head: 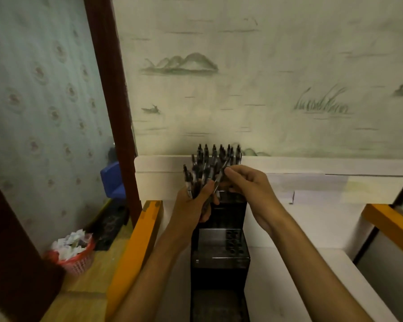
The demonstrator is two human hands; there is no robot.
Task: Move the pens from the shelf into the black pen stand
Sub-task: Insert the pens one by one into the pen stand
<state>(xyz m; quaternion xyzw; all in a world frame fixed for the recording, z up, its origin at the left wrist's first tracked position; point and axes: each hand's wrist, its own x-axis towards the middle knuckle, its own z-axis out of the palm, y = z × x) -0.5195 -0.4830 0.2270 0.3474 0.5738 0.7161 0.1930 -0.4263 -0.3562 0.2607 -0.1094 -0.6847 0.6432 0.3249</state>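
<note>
Centre of frame: left hand (192, 205) grips a fanned bundle of black pens (209, 166), fingers curled round the lower barrels, so those ends are hidden; clicker tops point up toward the wall. Exact pen count not readable, since the barrels overlap and blur together. Right hand (247, 184) pinches a single pen (220, 178) between thumb and fingertips at the bundle's right edge; this pen tilts diagonally, and its lower end is lost between the two hands. Cannot tell whether it touches the other pens.

Black pen stand (220, 247) sits just below the hands, centre to lower centre. Its top rear is covered by both hands; a grid of round holes shows on the right of one tier, with a flat grey panel beside it. No pen can be seen seated in those holes. The lower front of the stand is dark, hard to read and cut off by the bottom edge of the frame.

White shelf (312, 182) runs from centre to right behind and beside the stand; its far right end is cut by a dark blurred edge. Orange-trimmed rails at lower left (135, 240) and right (386, 221), the right one cropped by the frame edge.

Lower left: red basket (76, 256) full of crumpled paper, on the floor. Above it a blue object (113, 180), half hidden behind a dark brown wooden post (112, 89). Both forearms enter from the bottom edge, elbows out of frame. Wallpaper (265, 77) with faint mountain and grass drawings fills the upper frame.
</note>
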